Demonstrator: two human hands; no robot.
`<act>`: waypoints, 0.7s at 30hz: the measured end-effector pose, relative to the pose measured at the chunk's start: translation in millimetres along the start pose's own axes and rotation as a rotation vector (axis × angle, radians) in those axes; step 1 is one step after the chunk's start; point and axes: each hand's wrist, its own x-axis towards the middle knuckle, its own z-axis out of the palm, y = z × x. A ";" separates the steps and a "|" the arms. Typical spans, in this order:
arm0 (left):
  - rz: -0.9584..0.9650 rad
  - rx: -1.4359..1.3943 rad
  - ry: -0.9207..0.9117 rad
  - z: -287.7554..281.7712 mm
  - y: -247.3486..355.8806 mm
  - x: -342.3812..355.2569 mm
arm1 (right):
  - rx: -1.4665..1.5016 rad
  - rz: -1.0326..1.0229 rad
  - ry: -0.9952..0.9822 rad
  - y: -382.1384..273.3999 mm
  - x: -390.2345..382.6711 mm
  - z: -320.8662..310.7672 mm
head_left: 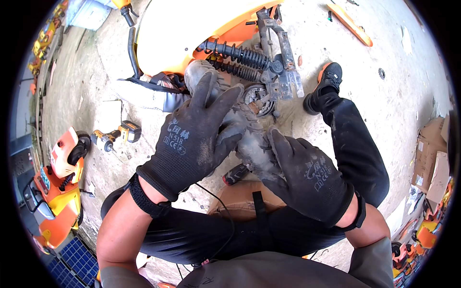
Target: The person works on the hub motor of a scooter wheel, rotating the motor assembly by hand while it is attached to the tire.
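Observation:
A dusty grey tyre (254, 151) with a knobbly edge runs slantwise between my hands, in front of an orange vehicle. My left hand (189, 129), in a dark work glove, has its thumb and fingers around the tyre's upper left part. Gloved the same way, my right hand (309, 175) grips the lower right end, its fingers along the side. Just beyond the tyre is a round metal wheel hub (257, 98), partly covered by it. Black coil-spring shock absorbers (237, 55) and a metal bracket (283, 84) join the orange body (230, 33).
A yellow and black cordless drill (117, 136) lies on the floor at left. Near my lap is a black tool with a red end (235, 175). Small orange vehicles (62, 187) stand far left; cardboard boxes (430, 158) are at right. An orange strip (350, 24) lies at upper right.

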 end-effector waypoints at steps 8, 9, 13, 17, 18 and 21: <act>-0.005 -0.035 0.007 -0.7 0.9 1.1 | 0.033 0.037 0.046 -2.3 0.8 -0.7; -0.001 -0.043 0.003 -0.8 0.6 1.3 | 0.027 0.031 0.052 -2.0 1.0 -0.1; 0.007 -0.053 0.005 0.2 0.6 1.2 | 0.020 0.009 0.097 -1.8 0.9 -0.4; 0.002 -0.078 0.013 -0.1 0.4 0.8 | 0.031 0.021 0.090 -2.7 1.5 -1.7; 0.009 -0.069 0.018 0.4 -0.1 0.7 | 0.034 0.027 0.088 -2.7 1.4 -1.6; 0.022 -0.058 0.030 2.3 -1.5 0.4 | 0.022 0.019 0.102 -0.9 0.6 1.7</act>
